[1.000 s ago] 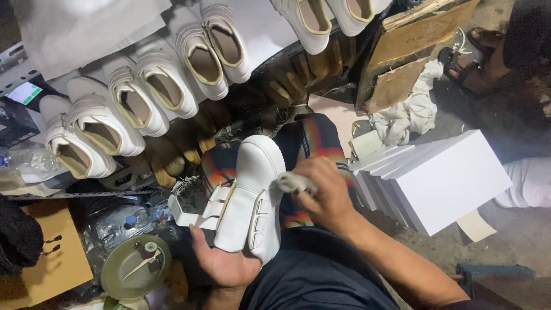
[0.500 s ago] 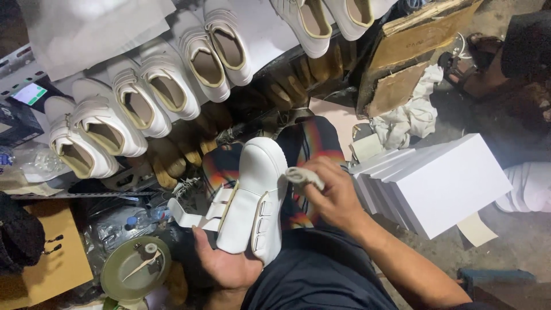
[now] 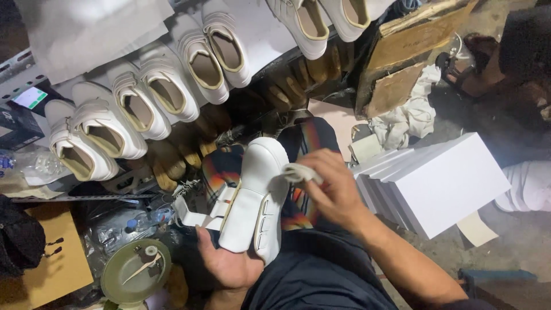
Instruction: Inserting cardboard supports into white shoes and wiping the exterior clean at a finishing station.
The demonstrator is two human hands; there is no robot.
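A: Since half a second back, the right hand [image 3: 338, 192] has slid its cloth [image 3: 295, 172] a little along the toe; the white shoe [image 3: 256, 201] sits as it did.

B: Noted. Far left first?

A: A round green tin [image 3: 135, 278] with a small stick across it, low down beside brown cardboard [image 3: 49, 270]. Above it, a row of white shoes [image 3: 149, 103] with tan linings, lined up on a slanted rack and running up to the right.

B: The left hand?

A: The left hand [image 3: 229, 267] cups the shoe's heel end from below, fingers curled around it. The shoe lies sole-up over the person's lap, toe pointing away, loose straps hanging off its left side.

B: And the right?

A: Fingers pinched on the pale cloth, pressing it against the toe's right edge.

B: Further right?

A: A stack of white flat boxes [image 3: 442, 181] just beside the forearm, crumpled white rags [image 3: 404, 117] above, then a leaning brown board [image 3: 410, 51].
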